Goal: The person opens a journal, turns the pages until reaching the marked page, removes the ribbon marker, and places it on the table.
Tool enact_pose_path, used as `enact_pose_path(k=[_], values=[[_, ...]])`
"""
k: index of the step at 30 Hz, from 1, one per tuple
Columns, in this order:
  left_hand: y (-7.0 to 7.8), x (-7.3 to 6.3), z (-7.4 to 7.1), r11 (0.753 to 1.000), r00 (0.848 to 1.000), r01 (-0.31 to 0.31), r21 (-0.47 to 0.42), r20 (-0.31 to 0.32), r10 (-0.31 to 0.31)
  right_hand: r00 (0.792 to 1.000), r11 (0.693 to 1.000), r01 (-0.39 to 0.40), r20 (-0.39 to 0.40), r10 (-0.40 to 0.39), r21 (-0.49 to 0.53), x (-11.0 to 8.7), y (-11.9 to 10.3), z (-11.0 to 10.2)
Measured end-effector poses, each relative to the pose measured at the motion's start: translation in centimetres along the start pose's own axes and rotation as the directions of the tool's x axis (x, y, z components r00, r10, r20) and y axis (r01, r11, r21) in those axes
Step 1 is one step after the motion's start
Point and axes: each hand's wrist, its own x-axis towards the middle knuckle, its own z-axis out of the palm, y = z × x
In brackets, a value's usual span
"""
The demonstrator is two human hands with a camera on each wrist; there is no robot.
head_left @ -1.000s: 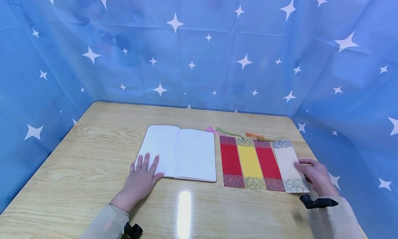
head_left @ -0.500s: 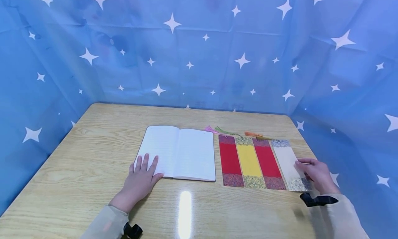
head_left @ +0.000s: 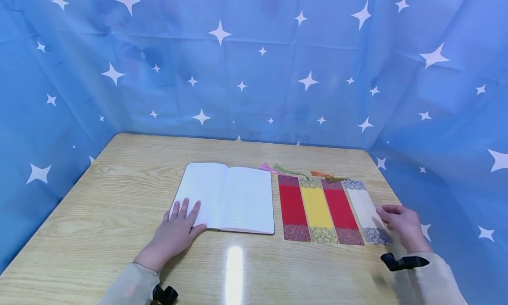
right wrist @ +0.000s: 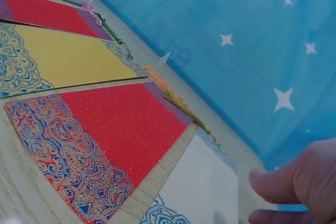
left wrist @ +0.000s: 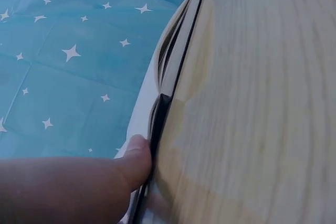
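An open notebook (head_left: 248, 199) with faintly ruled white pages lies on the table. My left hand (head_left: 174, 230) rests on the lower left corner of its left page, fingers spread; in the left wrist view its thumb (left wrist: 137, 158) lies along the notebook's edge. To the right, several tasselled bookmarks lie side by side: a red bookmark (head_left: 293, 207), a yellow bookmark (head_left: 316, 206), a second red bookmark (head_left: 343, 210) and a white bookmark (head_left: 363, 208). My right hand (head_left: 405, 225) is at the white one's right edge; the right wrist view shows thumb and finger slightly apart, holding nothing.
Pink and green tassels (head_left: 274, 167) reach toward the notebook's upper right corner; orange and brown tassels (head_left: 325, 174) lie farther right. The wooden table (head_left: 99, 217) meets a blue star-printed cloth (head_left: 254, 76) at the back and sides.
My right thumb and finger have let go of the white bookmark, which has shifted slightly away from the red one beside it. My left hand stays on the notebook.
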Motion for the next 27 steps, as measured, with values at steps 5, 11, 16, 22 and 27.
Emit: enact_pose_path(k=[5, 11, 16, 22, 27], values=[[-0.4, 0.1, 0.0, 0.999, 0.998, -0.035, 0.023, -0.059, 0.037, 0.999, 0.998, -0.037, 0.025, 0.036, 0.050, -3.1, -3.7, -0.5], [-0.7, 0.4, -0.1, 0.998, 0.994, -0.036, 0.048, -0.101, 0.040, 1.000, 0.996, -0.015, 0.021, 0.013, 0.090, -2.5, -3.7, 0.1], [-0.6, 0.5, -0.3, 0.999, 0.996, -0.004, 0.033, -0.093, 0.007, 1.000, 0.994, 0.029, 0.008, -0.030, 0.109, -1.7, -3.4, 1.2], [-0.7, 0.3, -0.2, 1.000, 0.987, -0.009, 0.030, -0.157, 0.013, 0.998, 0.982, 0.042, 0.030, -0.048, 0.184, -0.9, -3.3, 2.4], [-1.2, 0.1, -0.1, 0.985, 0.955, -0.121, 0.122, -0.258, 0.149, 0.999, 0.986, 0.037, 0.021, -0.041, 0.165, -0.8, -3.3, 3.3]])
